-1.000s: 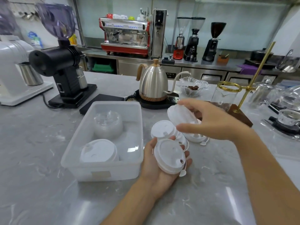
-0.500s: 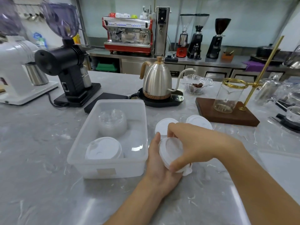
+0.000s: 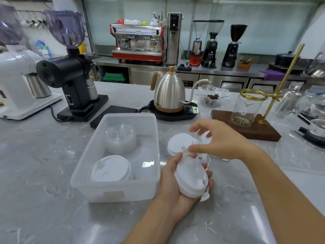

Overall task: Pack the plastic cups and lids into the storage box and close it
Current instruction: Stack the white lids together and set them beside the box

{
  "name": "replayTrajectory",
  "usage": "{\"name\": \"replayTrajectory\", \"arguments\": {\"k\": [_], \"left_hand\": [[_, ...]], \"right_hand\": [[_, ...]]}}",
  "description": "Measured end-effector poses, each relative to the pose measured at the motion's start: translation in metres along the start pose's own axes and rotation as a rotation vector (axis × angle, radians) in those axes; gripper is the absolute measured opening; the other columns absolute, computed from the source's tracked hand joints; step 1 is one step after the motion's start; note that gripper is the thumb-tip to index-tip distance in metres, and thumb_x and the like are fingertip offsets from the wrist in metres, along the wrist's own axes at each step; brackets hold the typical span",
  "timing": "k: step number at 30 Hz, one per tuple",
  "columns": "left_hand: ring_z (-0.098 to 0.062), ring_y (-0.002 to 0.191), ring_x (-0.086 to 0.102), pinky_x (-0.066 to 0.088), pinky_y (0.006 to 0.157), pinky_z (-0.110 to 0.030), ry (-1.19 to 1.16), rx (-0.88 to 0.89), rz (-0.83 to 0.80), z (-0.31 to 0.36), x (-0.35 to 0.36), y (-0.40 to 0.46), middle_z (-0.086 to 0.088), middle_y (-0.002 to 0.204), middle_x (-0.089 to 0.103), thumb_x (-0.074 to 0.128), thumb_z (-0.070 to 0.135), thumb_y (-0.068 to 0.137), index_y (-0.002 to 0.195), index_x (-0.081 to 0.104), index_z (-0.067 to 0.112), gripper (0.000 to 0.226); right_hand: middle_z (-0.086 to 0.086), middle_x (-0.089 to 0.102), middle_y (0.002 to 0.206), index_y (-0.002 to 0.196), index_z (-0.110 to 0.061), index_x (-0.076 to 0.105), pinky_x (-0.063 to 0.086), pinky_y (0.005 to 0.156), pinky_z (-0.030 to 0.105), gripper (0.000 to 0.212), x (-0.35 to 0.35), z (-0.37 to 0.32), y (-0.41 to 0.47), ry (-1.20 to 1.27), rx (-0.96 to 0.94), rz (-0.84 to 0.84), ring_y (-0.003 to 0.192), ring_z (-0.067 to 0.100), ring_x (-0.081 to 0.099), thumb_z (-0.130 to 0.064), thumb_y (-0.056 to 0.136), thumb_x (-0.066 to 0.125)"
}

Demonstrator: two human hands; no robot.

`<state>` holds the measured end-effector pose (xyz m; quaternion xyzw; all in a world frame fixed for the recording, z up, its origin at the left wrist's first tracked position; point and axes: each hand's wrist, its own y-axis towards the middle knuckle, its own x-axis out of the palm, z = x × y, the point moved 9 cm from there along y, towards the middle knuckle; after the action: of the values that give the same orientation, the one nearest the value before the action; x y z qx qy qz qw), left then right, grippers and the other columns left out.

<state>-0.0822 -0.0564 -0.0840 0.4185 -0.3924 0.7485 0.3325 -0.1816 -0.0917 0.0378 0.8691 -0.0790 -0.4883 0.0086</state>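
1. A translucent, frosted plastic storage box (image 3: 121, 188) of rectangular shape is seen on the grey marbled tabletop (image 3: 35, 173), left of centre, with its long axis running from near to far and its top open; a pale label is stuck to its near wall.
2. Inside the box, a stack of white round lids (image 3: 111, 169) lies at the near end, flat faces up, and a stack of clear plastic lids (image 3: 121, 139) lies at the far end. How many pieces each stack holds cannot be told.
3. A small stack of white, smooth, round lids (image 3: 191, 180) is held in the left hand (image 3: 173, 184), tilted so that the flat top faces up and to the right; a sip hole shows near its right edge and a small tab hangs at its near right edge. The left grip is closed around this stack from beneath.
4. The right hand (image 3: 223, 140) hovers just beyond, its grip narrow, with thumb and forefinger curled close together and nothing plainly pinched between them.
5. One more white lid (image 3: 179, 143) lies flat on the tabletop, just right of the box; further lids are partly hidden under the right hand, so their count cannot be told.
6. One steel gooseneck kettle (image 3: 168, 93) with a wooden handle stands beyond the box.
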Motion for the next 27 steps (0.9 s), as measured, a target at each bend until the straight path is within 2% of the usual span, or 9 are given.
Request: {"name": "replayTrajectory", "arguments": {"k": [2,5,8,13,17,20,23,27], "left_hand": [[-0.04,0.096,0.057,0.048,0.078,-0.048,0.004,-0.013,0.012,-0.002,-0.001,0.001,-0.025,0.112,0.061,0.068,0.038,0.081,0.12,0.068,0.002,0.053],[-0.041,0.093,0.059,0.045,0.081,-0.049,0.019,-0.009,0.036,-0.003,-0.002,0.001,-0.025,0.11,0.062,0.07,0.04,0.078,0.12,0.067,-0.002,0.059],[-0.04,0.09,0.059,0.046,0.079,-0.05,0.047,0.001,0.058,-0.003,-0.002,0.0,-0.024,0.109,0.062,0.069,0.041,0.078,0.123,0.064,-0.001,0.062],[-0.04,0.092,0.058,0.046,0.081,-0.051,0.055,-0.006,0.073,-0.003,-0.004,0.0,-0.025,0.107,0.064,0.064,0.044,0.083,0.127,0.061,-0.003,0.064],[-0.039,0.093,0.059,0.047,0.082,-0.05,0.048,-0.001,0.071,-0.001,-0.004,0.001,-0.025,0.109,0.062,0.065,0.045,0.083,0.122,0.066,0.003,0.057],[-0.04,0.097,0.058,0.046,0.086,-0.05,0.005,-0.005,0.061,0.001,-0.005,0.001,-0.025,0.112,0.063,0.064,0.047,0.083,0.124,0.065,0.002,0.061],[-0.04,0.103,0.056,0.048,0.089,-0.05,-0.016,0.026,0.057,0.005,-0.006,0.001,-0.024,0.114,0.064,0.061,0.049,0.083,0.12,0.068,0.004,0.059],[-0.042,0.106,0.057,0.045,0.1,-0.054,-0.028,0.064,0.033,0.009,-0.004,0.002,-0.025,0.118,0.065,0.061,0.051,0.081,0.118,0.069,0.006,0.058]], "right_hand": [[-0.02,0.055,0.128,0.131,-0.035,0.053,0.046,0.101,0.028,0.066,0.001,0.014,0.007,0.032,0.023,0.057,0.12,0.003,0.053,-0.04,0.073,0.085],[-0.018,0.042,0.148,0.15,-0.036,0.035,0.043,0.099,0.02,0.092,0.027,0.02,0.015,0.11,0.054,-0.052,0.138,0.006,0.04,-0.039,0.073,0.086],[-0.013,0.034,0.159,0.156,-0.033,0.026,0.035,0.115,0.028,0.103,0.047,0.021,0.024,0.113,0.069,-0.107,0.145,0.009,0.034,-0.042,0.072,0.085],[-0.009,0.041,0.156,0.154,-0.032,0.033,0.032,0.112,0.023,0.101,0.061,0.031,0.035,0.12,0.094,-0.101,0.141,0.01,0.04,-0.04,0.068,0.087],[-0.01,0.048,0.15,0.148,-0.033,0.043,0.044,0.1,0.023,0.097,0.043,0.031,0.034,0.163,0.087,0.028,0.132,0.011,0.049,-0.043,0.064,0.09],[-0.011,0.049,0.145,0.144,-0.043,0.044,0.041,0.11,0.032,0.094,0.007,0.025,0.026,0.203,0.057,0.121,0.13,0.01,0.049,-0.054,0.06,0.085],[-0.019,0.047,0.141,0.145,-0.045,0.04,0.036,0.105,0.025,0.086,-0.019,0.009,0.008,0.194,0.015,0.043,0.127,0.001,0.045,-0.04,0.073,0.086],[-0.028,0.047,0.134,0.139,-0.056,0.035,0.038,0.103,0.023,0.083,-0.029,-0.011,-0.018,0.059,-0.03,-0.121,0.122,-0.006,0.047,-0.043,0.074,0.084]]}}
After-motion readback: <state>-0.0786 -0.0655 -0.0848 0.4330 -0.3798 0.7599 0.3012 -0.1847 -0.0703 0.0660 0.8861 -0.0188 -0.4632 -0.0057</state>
